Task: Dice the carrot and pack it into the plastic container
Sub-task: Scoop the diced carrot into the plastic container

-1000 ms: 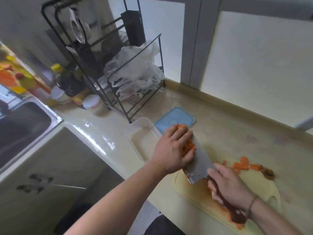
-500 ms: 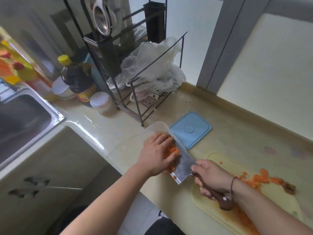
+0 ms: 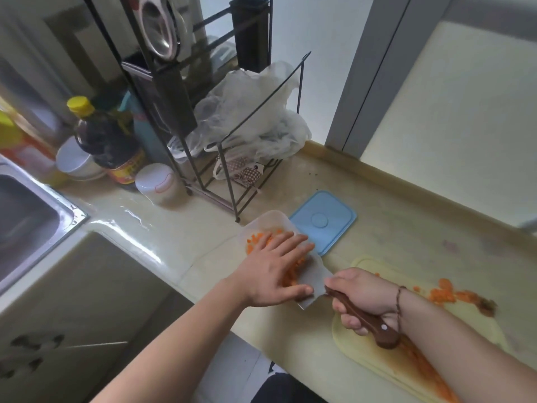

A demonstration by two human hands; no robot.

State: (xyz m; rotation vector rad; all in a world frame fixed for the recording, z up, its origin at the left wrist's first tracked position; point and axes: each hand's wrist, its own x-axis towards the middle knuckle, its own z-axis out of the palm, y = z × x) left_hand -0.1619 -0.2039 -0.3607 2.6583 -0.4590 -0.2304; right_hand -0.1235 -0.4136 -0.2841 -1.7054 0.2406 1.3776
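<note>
The clear plastic container (image 3: 268, 218) stands on the counter with diced carrot (image 3: 255, 239) in its far-left part. My right hand (image 3: 361, 298) grips the brown handle of a cleaver (image 3: 315, 279) whose flat blade lies over the container's near edge, carrying more dice. My left hand (image 3: 276, 270) lies flat across the blade with fingers spread, touching the dice on it. More carrot pieces (image 3: 443, 293) and a dark stem end remain on the pale yellow cutting board (image 3: 366, 353) at the right. The blue lid (image 3: 324, 221) lies beside the container.
A black wire rack (image 3: 232, 146) with plastic bags stands behind the container. A dark sauce bottle (image 3: 107, 141), white bowls (image 3: 77, 165) and a white jar (image 3: 157, 183) sit to the left, and a steel sink (image 3: 26, 225) lies at the far left. The counter edge runs under my forearms.
The cleaver loaded with dice travelled from the cutting board leftwards to the container. My left hand now pushes the dice off the blade, and carrot lies in the container.
</note>
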